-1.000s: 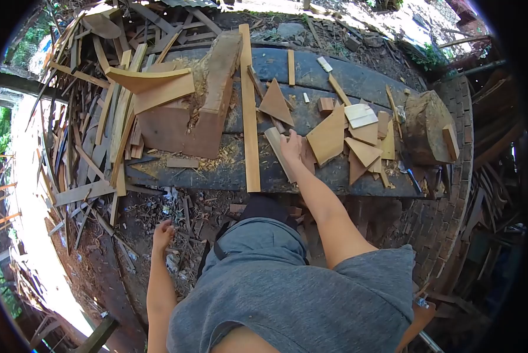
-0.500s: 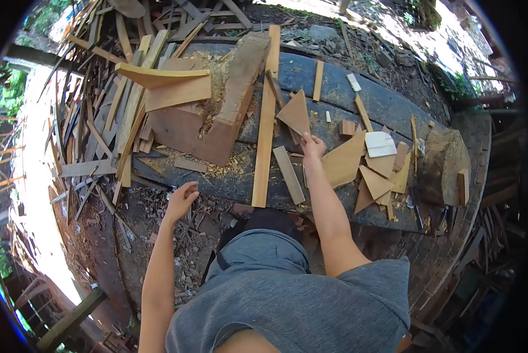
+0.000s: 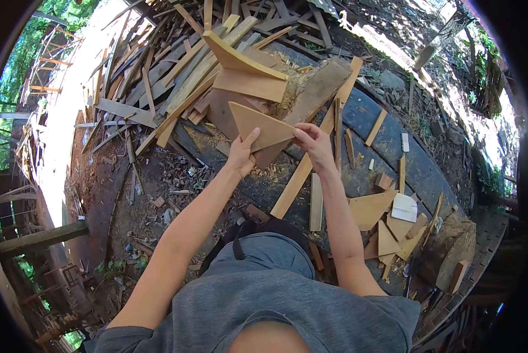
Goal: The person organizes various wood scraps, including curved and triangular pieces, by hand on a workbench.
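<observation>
One triangular board [image 3: 263, 126], held in both our hands above the left part of the tabletop [image 3: 414, 173], its face tilted up toward us.

Two grips. Our left hand [image 3: 240, 156] is closed on the lower left edge, thumb on the upper face, fingers beneath. Our right hand [image 3: 316, 144] pinches the right corner narrowly between thumb and fingertips.

Handling, in our judgement: a light pinch at the corner suits thin wood; the broader left grip should bear the weight. We would hold the face square to our eyes, thumbs clear of the edges, and mind splinters.

Round about, toward the left end: one curved board [image 3: 246, 57] and one thick block [image 3: 320, 88], with wood chips nearby. Running from the far edge to the near edge: one long strip [image 3: 296, 185]. Just beside it, by the near edge: one short slat [image 3: 316, 203]. Toward the right end: one white piece [image 3: 404, 207] resting on flat offcuts [image 3: 387, 241], and one stump [image 3: 449, 250].
</observation>
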### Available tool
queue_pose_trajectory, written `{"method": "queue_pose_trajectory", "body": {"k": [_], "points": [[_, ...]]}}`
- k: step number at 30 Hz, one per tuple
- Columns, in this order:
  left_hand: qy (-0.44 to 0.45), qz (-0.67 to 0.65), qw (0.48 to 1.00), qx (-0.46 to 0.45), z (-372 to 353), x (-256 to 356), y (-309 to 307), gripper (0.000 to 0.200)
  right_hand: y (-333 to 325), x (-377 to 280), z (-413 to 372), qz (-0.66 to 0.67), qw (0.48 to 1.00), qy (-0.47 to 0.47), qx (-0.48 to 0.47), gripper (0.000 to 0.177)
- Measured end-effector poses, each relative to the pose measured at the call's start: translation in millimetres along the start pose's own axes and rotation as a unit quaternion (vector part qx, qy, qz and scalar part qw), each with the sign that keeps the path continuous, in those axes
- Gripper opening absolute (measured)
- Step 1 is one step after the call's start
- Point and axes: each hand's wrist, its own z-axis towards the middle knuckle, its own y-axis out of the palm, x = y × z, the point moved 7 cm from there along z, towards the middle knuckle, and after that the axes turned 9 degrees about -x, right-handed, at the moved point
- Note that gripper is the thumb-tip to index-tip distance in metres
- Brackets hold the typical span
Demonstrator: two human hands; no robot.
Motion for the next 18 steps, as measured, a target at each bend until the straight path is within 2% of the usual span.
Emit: {"method": "queue_pose_trajectory", "body": {"k": [1,3,6,9,11,13,14,18], "points": [[0.022,-0.048,0.998,0.018,2.0,10.4,-5.4,0.039,8.9,2.0,11.1,0.035,0.999,0.004,-0.006,0.031],[0.045,-0.034,0.998,0.038,8.9,32.9,-17.5,0.037,25.9,1.9,25.3,0.052,0.999,-0.003,-0.005,0.030],[0.079,0.055,0.995,0.017,22.6,70.5,-36.8,0.038,32.9,5.7,37.6,0.049,0.999,-0.002,-0.003,0.029],[0.064,0.119,0.989,0.052,31.7,97.4,-67.9,0.039,16.0,31.9,43.5,0.021,1.000,0.011,0.007,0.027],[0.076,0.137,0.986,0.063,33.8,111.6,-81.1,0.043,8.7,41.1,43.9,0.017,1.000,0.018,0.017,0.027],[0.082,0.158,0.976,0.127,37.3,121.3,-97.5,0.049,4.7,41.6,44.8,0.049,0.998,0.029,0.036,0.025],[0.092,0.147,0.978,0.118,40.6,123.1,-100.2,0.061,4.1,41.7,46.7,0.049,0.998,0.031,0.037,0.025],[0.088,0.152,0.979,0.108,44.0,113.9,-91.1,0.064,3.4,37.7,48.8,0.056,0.994,0.062,0.067,0.023]]}}
